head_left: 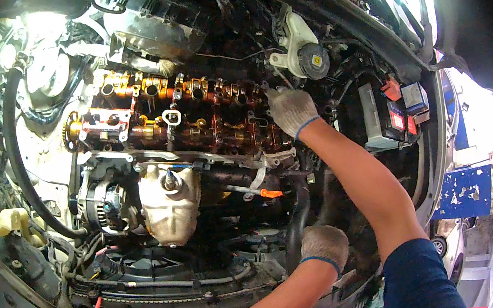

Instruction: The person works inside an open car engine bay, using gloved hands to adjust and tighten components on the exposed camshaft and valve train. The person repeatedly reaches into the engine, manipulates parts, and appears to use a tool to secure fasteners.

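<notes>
Right hand at engine, left hand lower

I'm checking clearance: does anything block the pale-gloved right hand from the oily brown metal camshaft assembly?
Nothing visible does: the right hand is at the right end of the camshaft assembly; contact is unclear.

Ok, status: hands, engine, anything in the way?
Right hand at right end of engine, left hand near black hose; grips hidden. Camshafts exposed. White reservoir close beyond right hand.
</notes>
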A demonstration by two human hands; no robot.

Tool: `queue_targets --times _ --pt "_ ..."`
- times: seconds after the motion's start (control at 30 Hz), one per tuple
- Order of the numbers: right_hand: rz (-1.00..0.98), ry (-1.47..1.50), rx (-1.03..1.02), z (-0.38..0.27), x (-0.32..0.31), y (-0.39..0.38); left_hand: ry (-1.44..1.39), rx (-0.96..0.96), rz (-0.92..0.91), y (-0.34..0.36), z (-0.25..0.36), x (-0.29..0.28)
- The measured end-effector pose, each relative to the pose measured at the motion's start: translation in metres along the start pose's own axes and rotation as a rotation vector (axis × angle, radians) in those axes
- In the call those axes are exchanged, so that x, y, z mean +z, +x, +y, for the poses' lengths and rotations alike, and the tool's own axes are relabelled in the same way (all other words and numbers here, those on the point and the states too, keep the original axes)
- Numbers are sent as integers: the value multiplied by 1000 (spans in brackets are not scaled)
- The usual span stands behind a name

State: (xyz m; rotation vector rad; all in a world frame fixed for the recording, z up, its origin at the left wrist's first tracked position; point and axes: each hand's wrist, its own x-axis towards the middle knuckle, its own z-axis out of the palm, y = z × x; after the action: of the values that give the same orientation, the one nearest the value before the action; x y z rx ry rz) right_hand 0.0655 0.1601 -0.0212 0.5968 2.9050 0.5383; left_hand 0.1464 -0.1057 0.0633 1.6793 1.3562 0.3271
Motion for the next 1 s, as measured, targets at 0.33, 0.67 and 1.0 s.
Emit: queue_targets --times 0.33,0.67,1.0 --pt "-31 -1 -31 4 -3 8 -65 -16 37 6 -2 10" --pt "50 1 4 4 1 -2 -169 -81 73 10 -4 18" --pt "-82 31 43 2 -9 11 -180 -118 23 13 -1 21"
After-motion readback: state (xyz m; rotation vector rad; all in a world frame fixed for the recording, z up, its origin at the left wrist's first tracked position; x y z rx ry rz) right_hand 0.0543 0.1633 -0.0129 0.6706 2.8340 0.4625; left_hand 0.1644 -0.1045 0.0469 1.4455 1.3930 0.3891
